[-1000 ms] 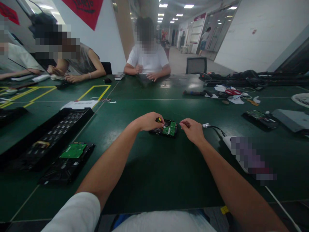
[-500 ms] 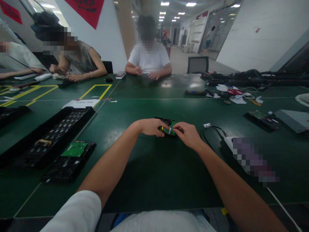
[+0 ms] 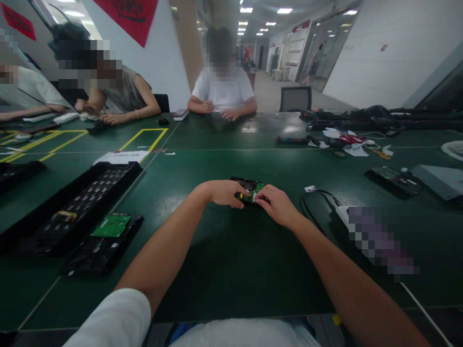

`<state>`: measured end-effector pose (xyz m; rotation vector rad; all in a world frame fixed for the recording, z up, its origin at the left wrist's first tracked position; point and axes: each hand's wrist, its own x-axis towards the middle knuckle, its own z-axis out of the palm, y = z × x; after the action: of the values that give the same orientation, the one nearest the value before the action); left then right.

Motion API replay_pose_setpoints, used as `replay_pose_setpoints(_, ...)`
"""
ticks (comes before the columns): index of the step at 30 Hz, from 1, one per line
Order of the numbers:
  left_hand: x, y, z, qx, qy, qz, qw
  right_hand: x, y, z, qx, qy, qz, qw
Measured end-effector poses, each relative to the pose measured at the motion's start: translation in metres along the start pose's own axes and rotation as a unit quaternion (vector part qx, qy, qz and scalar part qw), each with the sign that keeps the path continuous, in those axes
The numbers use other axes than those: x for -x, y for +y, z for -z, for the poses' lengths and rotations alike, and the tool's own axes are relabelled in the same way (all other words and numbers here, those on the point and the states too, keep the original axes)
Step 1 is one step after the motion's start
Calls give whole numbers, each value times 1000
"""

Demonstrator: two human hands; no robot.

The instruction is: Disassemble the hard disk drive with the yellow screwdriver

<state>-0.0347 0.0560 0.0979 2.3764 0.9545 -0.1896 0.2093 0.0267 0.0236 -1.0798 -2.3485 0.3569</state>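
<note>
A black hard drive [image 3: 236, 181] with a green circuit board [image 3: 249, 196] lies on the table straight in front of me. My left hand [image 3: 227, 193] grips its left side, thumb over the top and the other fingers curled at the near edge. A small yellow spot shows beside that thumb. From the right, my right hand [image 3: 274, 202] pinches with thumb and fingertips at the right edge of the board. The fingers cover part of the board and the drive's right end.
Another hard drive [image 3: 108, 243] lies at the left beside a long black tray [image 3: 20, 231]. To the right are a white power strip [image 3: 343, 212] with a cable, a third drive [image 3: 392, 180] and a grey box [image 3: 439, 182]. Co-workers [image 3: 222, 94] sit across the green table.
My right hand has shifted slightly left and down over the circuit board. The board looks lower and flatter against the drive. My left hand keeps its grip nearly in place.
</note>
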Motion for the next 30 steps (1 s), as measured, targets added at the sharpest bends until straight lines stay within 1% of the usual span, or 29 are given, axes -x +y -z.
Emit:
replay_pose_setpoints(11, 2, -8, 1, -28, -5, 6, 1000, 2, 1, 3, -3, -2, 12, 1000)
replay_pose_setpoints(18, 3, -8, 0, -24, 8, 5, 1000, 2, 5, 5, -5, 2, 22, 1000)
replay_pose_setpoints(27, 5, -4, 2, -38, 5, 10, 999, 3, 5, 5, -2, -7, 17, 1000)
replay_pose_setpoints(30, 6, -2, 3, -36, 23, 0, 999, 3, 7, 5, -2, 4, 14, 1000)
